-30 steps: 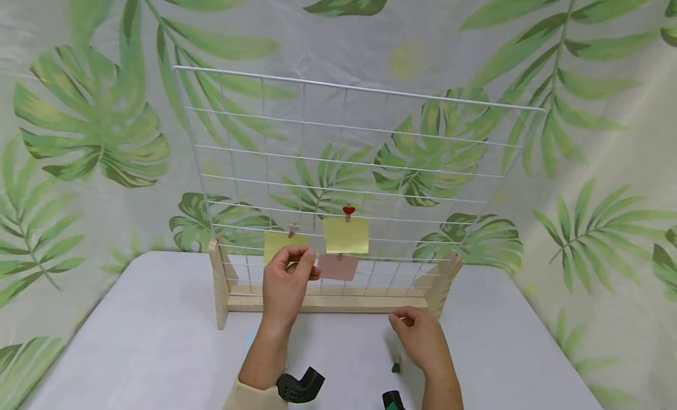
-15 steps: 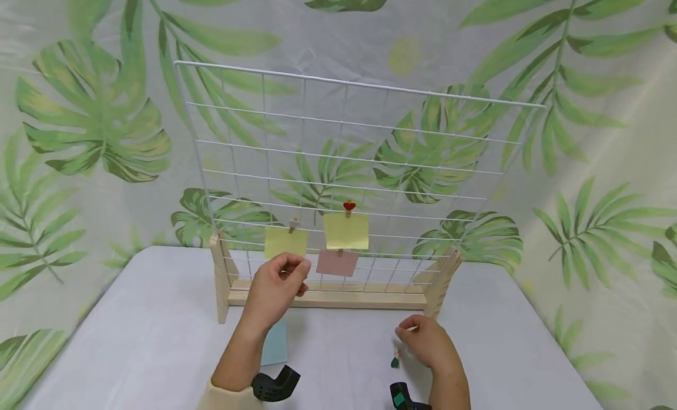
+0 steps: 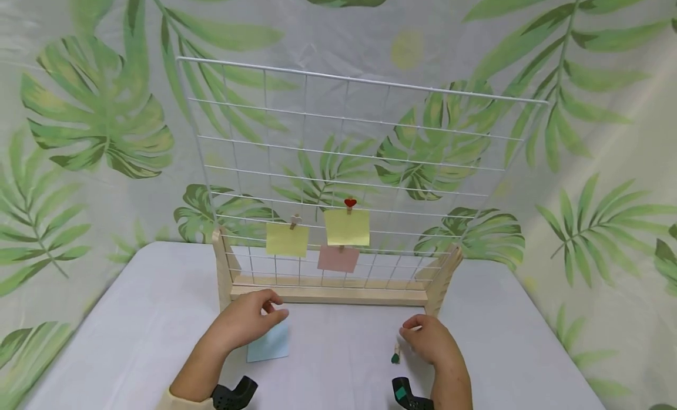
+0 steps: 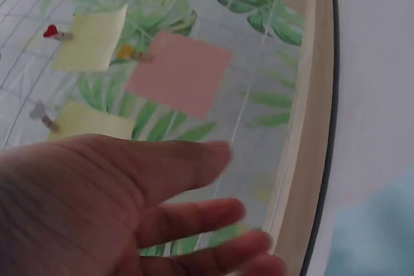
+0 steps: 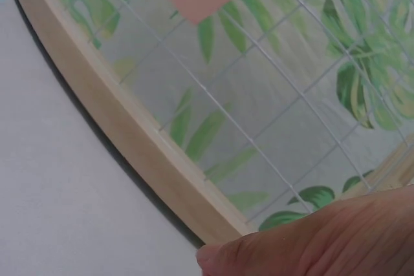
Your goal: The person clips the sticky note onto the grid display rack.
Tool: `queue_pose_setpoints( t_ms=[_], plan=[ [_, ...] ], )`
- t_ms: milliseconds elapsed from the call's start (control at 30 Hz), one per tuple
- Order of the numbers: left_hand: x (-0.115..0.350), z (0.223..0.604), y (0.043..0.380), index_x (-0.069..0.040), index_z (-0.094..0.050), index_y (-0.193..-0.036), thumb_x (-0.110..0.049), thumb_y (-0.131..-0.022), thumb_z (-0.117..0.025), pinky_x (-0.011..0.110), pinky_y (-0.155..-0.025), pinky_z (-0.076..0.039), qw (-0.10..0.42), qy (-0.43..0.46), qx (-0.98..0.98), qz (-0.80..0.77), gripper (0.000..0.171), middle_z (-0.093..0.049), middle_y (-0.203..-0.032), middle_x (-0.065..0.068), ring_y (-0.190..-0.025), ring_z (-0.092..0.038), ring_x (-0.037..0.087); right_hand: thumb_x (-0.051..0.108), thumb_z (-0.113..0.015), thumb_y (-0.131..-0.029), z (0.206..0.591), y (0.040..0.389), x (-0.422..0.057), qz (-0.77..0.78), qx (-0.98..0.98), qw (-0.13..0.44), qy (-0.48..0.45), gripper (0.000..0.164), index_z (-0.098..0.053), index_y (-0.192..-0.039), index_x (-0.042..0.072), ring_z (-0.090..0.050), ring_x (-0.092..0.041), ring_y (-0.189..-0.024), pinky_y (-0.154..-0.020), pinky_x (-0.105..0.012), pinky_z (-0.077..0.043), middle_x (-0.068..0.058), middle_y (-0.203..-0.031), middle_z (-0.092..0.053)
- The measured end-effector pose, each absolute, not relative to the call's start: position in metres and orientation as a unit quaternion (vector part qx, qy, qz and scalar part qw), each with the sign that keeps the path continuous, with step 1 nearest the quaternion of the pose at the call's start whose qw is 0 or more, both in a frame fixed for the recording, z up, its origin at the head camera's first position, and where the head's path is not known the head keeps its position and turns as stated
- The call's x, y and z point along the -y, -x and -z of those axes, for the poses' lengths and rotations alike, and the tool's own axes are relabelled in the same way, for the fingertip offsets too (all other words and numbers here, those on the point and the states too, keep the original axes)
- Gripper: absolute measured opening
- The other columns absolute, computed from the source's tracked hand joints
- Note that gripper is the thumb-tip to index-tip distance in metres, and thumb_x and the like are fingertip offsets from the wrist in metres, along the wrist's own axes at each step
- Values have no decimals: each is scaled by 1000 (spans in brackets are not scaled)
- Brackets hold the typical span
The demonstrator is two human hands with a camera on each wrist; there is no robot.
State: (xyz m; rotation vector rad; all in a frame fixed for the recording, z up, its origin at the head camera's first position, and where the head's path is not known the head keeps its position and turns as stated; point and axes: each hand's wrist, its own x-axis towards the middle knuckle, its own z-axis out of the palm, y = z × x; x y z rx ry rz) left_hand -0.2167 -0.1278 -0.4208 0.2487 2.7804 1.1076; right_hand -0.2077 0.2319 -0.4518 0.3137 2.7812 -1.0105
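My left hand [image 3: 248,319] is over the table, its fingers loosely bent with nothing between them. Beneath it lies a light blue paper note [image 3: 271,346], partly hidden by the hand. The left wrist view shows the thumb and fingers [image 4: 194,214] spread apart. Near the table's right side, my right hand [image 3: 432,339] hangs loosely curled and holds nothing. Just left of its fingertips lies a small wooden clothespin with a green top [image 3: 395,355]. Two yellow notes, one left [image 3: 287,242] and one in the middle [image 3: 347,229], hang on the white wire grid [image 3: 349,79], above a pink note [image 3: 338,260].
Clothespins with a red heart [image 3: 349,203], a pale heart [image 3: 295,221] and an orange top [image 4: 126,51] hold the notes. The grid stands upright in a wooden base [image 3: 349,296] on the white-covered table [image 3: 492,339]. A leaf-patterned cloth [image 3: 95,122] hangs behind.
My left hand has moved down and left from the grid's notes to the blue note, uncovering the left yellow note. The right hand has shifted slightly right and down.
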Motion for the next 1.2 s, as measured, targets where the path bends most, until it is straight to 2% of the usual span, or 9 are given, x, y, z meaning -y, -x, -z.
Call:
queue_pose_setpoints(
  t_ms=[133,233,300,467,667,833,1100,1200],
  plan=[
    [145,430,215,-7,-69,-119,-31,-89,-77,47,-77,-56,103,-66,-937,-326,39,-72,-105,12,-93,-67,25,18,-72,-89,455,205,-230,347,-925,105,-116,14,-68,-88,5,-55,-19,-68,-57,-29,-40,-4,-69,-61],
    [152,435,217,-3,-68,-119,-29,-87,-80,51,-80,-56,106,-53,-948,-296,43,-72,-110,17,-98,-68,29,19,-79,-85,456,203,-229,363,-913,133,-130,21,-62,-81,6,-53,-17,-65,-55,-26,-40,-4,-69,-58],
    [153,439,220,-1,-68,-118,-28,-85,-82,50,-80,-56,106,-42,-955,-274,45,-72,-110,18,-96,-67,28,20,-83,-82,456,201,-228,372,-905,150,-140,27,-59,-80,7,-52,-17,-64,-54,-25,-40,-4,-70,-57],
    [148,451,224,0,-68,-111,-23,-77,-89,49,-78,-56,113,-34,-961,-251,46,-74,-105,17,-85,-64,24,16,-88,-75,457,200,-222,365,-908,157,-133,36,-54,-84,6,-51,-17,-62,-54,-25,-40,-5,-70,-55],
    [143,457,222,3,-66,-111,-11,-72,-90,49,-76,-57,90,-35,-962,-254,48,-72,-90,14,-82,-66,26,10,-89,-73,458,203,-214,330,-923,155,-119,37,-55,-89,5,-53,-19,-66,-56,-26,-40,-5,-71,-56],
    [143,458,221,1,-66,-105,-7,-74,-88,41,-67,-53,89,-27,-959,-267,39,-64,-78,8,-73,-59,22,4,-87,-71,458,204,-212,333,-924,149,-118,35,-55,-86,5,-54,-19,-67,-55,-26,-41,-7,-73,-56],
    [144,461,222,-1,-66,-97,1,-76,-81,35,-64,-49,90,-34,-950,-298,26,-61,-77,6,-72,-57,20,5,-87,-72,457,203,-209,331,-923,152,-121,33,-56,-84,5,-55,-19,-68,-56,-26,-41,-7,-74,-57],
    [145,461,222,-4,-65,-89,1,-77,-78,32,-62,-46,81,-47,-948,-305,19,-58,-74,4,-70,-54,18,6,-87,-73,457,204,-209,328,-925,152,-118,33,-56,-85,5,-55,-19,-68,-56,-26,-41,-7,-75,-57]
  ],
)
